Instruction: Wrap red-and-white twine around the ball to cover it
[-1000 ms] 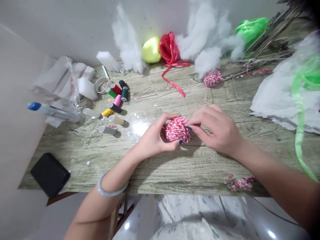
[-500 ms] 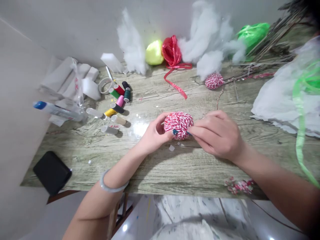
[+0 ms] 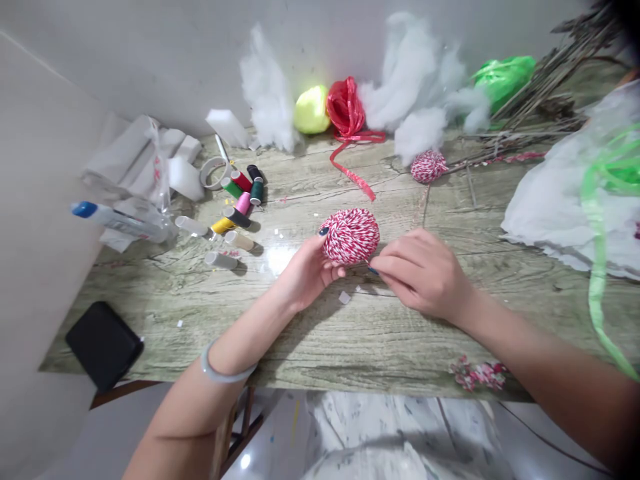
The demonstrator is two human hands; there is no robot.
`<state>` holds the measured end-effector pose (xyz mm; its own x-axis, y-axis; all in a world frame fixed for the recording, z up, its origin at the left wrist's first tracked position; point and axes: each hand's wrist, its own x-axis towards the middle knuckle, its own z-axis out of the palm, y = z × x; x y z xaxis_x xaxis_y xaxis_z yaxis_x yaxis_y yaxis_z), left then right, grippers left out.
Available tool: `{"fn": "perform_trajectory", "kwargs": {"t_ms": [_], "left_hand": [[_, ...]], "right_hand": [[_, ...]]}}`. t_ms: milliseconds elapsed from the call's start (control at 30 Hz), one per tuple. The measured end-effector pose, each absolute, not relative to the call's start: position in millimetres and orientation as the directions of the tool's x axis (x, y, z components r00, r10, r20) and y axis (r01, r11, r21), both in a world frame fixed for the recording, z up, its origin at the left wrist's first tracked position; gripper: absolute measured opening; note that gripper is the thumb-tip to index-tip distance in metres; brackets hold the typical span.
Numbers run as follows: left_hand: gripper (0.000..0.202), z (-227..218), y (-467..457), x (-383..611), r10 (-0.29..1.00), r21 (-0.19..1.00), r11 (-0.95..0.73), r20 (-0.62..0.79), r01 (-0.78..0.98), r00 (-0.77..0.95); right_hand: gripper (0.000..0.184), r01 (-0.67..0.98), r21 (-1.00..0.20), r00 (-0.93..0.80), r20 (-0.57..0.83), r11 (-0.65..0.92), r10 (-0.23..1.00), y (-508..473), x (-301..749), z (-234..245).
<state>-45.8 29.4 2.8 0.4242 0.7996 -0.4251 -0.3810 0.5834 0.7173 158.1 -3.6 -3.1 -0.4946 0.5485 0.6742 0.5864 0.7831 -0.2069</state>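
My left hand is wrapped round a ball of red-and-white twine, thumb on its upper left side and fingers beneath. It is held above the wooden tabletop. Just right of the ball, my right hand is closed, thumb and forefinger pinched together at the ball's lower right edge. A short bit of twine shows at those fingertips. Behind that hand a thin strand runs up toward a smaller red-and-white twine ball farther back on the table.
Several thread spools, a tape roll and a blue-capped glue bottle lie left. White stuffing, red ribbon and a yellow bundle line the wall. Dry twigs and green ribbon are right; a black case sits front left.
My left hand has turned the twine ball and shifted it slightly up and left; its thumb moved from the front to the upper left. My right hand moved slightly left, still pinching.
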Motion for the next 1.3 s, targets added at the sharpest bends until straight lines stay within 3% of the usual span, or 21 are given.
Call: {"fn": "perform_trajectory", "kwargs": {"t_ms": [167,300,400,533,733,867,1000,1167,1300], "left_hand": [[0.036,1,31,-53,0.804,0.739,0.557,-0.366,-0.379,0.468],[0.041,0,33,-62,0.793,0.895,0.378,-0.182,-0.235,0.582],[0.047,4,34,-66,0.672,0.999,0.050,-0.041,0.010,0.739],[0.061,12,32,-64,0.563,0.924,-0.327,0.024,0.196,0.826],[0.063,19,31,-60,0.550,0.865,-0.445,0.060,0.232,0.833],[0.065,15,28,-58,0.610,0.875,-0.421,0.079,0.239,0.788],[0.074,6,23,-55,0.669,0.902,-0.360,0.073,0.237,0.740],[0.084,3,20,-52,0.698,0.944,-0.282,0.080,0.170,0.711],[0.078,8,22,-52,0.726,0.939,-0.281,0.072,0.199,0.684]], "right_hand": [[0.013,0.474,-0.491,-0.479,0.552,0.731,0.682,2,162,-9],[0.011,0.430,-0.668,-0.472,0.407,0.608,0.782,9,168,-13],[0.012,0.482,-0.689,-0.508,0.283,0.541,0.814,12,170,-12],[0.011,0.578,-0.656,-0.502,0.183,0.485,0.845,13,168,-10],[0.009,0.535,-0.795,-0.370,0.085,0.287,0.925,9,164,-5],[0.006,0.451,-0.854,-0.300,0.128,0.259,0.945,7,164,-2],[0.006,0.435,-0.835,-0.291,0.225,0.338,0.930,5,163,4],[0.008,0.482,-0.722,-0.326,0.378,0.496,0.867,2,163,7],[0.010,0.562,-0.521,-0.345,0.559,0.643,0.754,-1,163,8]]}}
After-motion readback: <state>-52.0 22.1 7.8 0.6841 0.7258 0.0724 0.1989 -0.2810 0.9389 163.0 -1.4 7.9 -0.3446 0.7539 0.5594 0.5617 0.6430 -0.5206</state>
